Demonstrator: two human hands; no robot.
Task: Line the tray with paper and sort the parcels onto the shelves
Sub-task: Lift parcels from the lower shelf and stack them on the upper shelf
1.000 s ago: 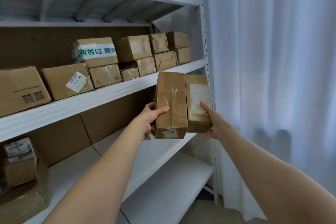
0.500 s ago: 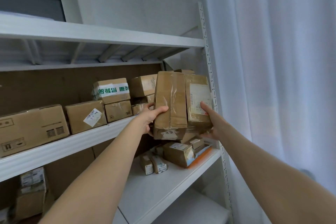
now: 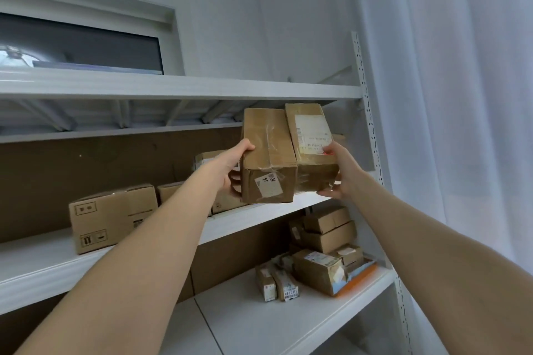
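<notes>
While a taped parcel and a labelled parcel sit pressed side by side, long axes pointing into the rack, the left hand grips the first and the right hand the second. The middle shelf lies just beneath the grip, the top shelf close above, and a curtain hangs to the right.

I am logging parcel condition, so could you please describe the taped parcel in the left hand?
The taped parcel is an oblong brown cardboard box bound in glossy, wrinkled clear tape. Its near end bears a small white label with dark marks. It is held lengthwise, far end raised. The left hand grips its left side, thumb on top; its right side touches the neighbouring parcel in the right hand. Its lower near edge lies by the middle shelf's front; whether it rests there is unclear.
</notes>
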